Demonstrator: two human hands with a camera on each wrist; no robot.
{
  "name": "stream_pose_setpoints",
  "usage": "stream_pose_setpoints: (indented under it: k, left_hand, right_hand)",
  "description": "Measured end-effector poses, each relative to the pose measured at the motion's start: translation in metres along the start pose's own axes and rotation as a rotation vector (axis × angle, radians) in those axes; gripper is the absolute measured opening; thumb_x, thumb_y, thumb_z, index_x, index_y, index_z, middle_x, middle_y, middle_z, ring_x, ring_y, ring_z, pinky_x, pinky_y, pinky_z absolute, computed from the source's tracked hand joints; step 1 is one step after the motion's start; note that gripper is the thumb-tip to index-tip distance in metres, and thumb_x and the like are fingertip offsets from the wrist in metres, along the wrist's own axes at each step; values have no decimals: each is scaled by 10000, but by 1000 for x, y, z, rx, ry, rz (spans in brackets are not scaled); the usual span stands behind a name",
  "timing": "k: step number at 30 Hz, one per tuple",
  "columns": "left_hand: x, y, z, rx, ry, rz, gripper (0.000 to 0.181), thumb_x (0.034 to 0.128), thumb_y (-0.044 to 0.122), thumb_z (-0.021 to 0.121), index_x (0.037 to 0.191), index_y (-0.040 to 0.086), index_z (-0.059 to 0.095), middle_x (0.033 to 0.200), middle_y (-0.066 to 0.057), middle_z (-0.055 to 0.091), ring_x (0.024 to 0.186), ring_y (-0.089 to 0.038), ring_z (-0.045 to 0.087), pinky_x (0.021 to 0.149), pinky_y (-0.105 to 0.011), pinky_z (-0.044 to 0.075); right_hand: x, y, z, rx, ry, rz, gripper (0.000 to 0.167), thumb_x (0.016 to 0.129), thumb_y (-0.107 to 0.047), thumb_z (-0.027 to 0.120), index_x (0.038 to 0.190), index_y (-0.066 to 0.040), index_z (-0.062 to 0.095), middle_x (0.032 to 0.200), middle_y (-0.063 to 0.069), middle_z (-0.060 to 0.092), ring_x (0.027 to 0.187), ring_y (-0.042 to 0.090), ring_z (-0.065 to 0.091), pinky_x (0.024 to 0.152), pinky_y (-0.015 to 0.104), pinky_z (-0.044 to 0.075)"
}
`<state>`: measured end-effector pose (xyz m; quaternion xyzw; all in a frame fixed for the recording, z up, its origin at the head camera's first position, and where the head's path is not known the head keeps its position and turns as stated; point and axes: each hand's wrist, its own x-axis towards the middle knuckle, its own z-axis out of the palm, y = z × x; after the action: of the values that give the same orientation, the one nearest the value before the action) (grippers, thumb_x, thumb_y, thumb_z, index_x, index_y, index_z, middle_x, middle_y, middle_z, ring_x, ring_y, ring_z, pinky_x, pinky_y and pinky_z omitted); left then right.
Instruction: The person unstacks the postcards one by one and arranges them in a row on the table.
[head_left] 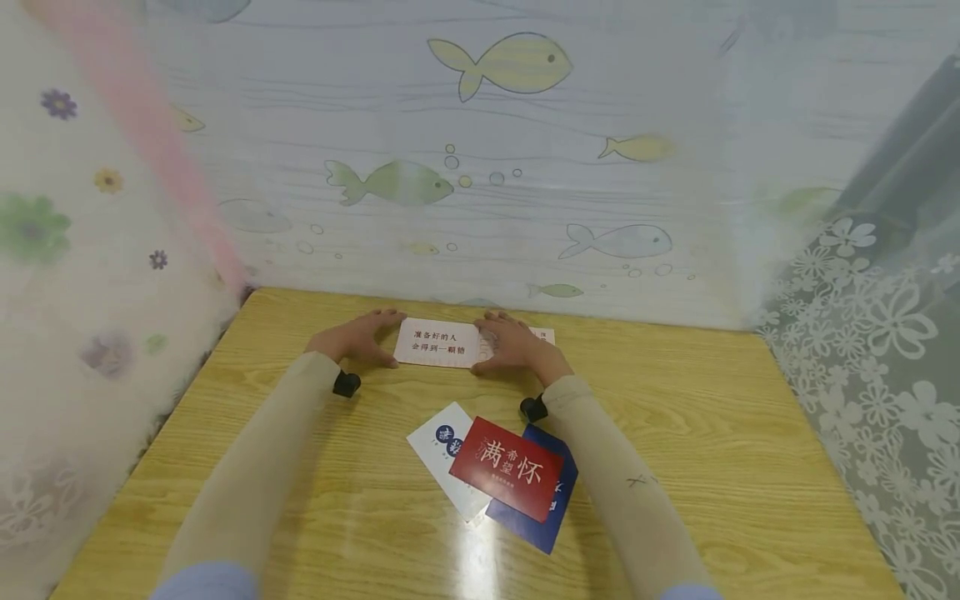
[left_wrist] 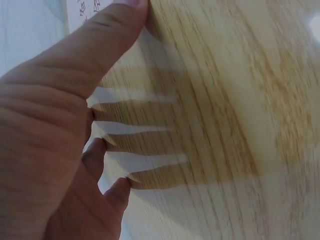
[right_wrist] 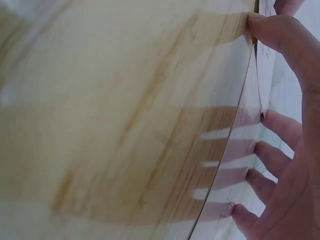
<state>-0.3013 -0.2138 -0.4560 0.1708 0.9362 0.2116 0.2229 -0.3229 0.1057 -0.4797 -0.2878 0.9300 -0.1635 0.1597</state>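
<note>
A white card (head_left: pixel 435 343) with rows of printed characters lies near the table's far edge. At its left end, my left hand (head_left: pixel 358 340) holds the card between the thumb at the near corner and the fingers at the far corner. My right hand (head_left: pixel 517 346) grips the right end, thumb on the near edge and index finger on the far edge. Under and beyond that hand lies a second white card (head_left: pixel 546 335), partly covered. In the right wrist view, the held card sits slightly above this lower card (right_wrist: pixel 242 122). The left index fingertip is hidden in the left wrist view.
Closer to me, a red card (head_left: pixel 504 468) overlaps a white card with blue circles (head_left: pixel 431 442) and a blue card (head_left: pixel 525 529). The wooden table (head_left: pixel 712 467) meets a fish-patterned curtain (head_left: pixel 510 233) behind the hands.
</note>
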Motion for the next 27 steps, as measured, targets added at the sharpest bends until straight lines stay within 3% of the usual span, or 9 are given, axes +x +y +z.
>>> stream_pose_setpoints:
  k: [8, 13, 20, 27]
  left_hand:
    - [3, -2, 0, -13, -33, -24, 941, 903, 321, 772, 1639, 154, 209, 1711, -156, 53, 1563, -425, 2, 1208, -709, 114]
    - [3, -2, 2, 40, -49, -13, 941, 925, 383, 737, 1645, 162, 173, 1712, -156, 27, 1561, -429, -10, 1195, -732, 106]
    - [6, -16, 16, 115, -38, 53, 971, 969, 579, 585, 1651, 140, 50, 1710, -166, -48, 1563, -415, -70, 1259, -612, -10]
    - [11, -28, 22, 56, 5, 113, 988, 955, 637, 557, 1649, 130, 69, 1708, -172, -50, 1556, -436, -80, 1243, -635, -46]
  right_hand:
    - [0, 0, -1, -69, -46, 0, 954, 883, -552, 706, 1623, -137, 270, 1699, 154, 153, 1573, 373, 98, 1266, 579, 141]
    - [0, 1, 1, -60, -46, 10, 949, 894, -523, 707, 1629, -137, 247, 1702, 152, 138, 1574, 373, 82, 1265, 587, 132]
    - [1, 5, 4, -31, -52, 3, 945, 904, -511, 699, 1635, -144, 226, 1706, 145, 119, 1577, 365, 62, 1274, 566, 106]
    - [2, 9, 7, -10, -45, 1, 952, 901, -512, 705, 1636, -149, 223, 1709, 131, 114, 1581, 347, 48, 1278, 560, 87]
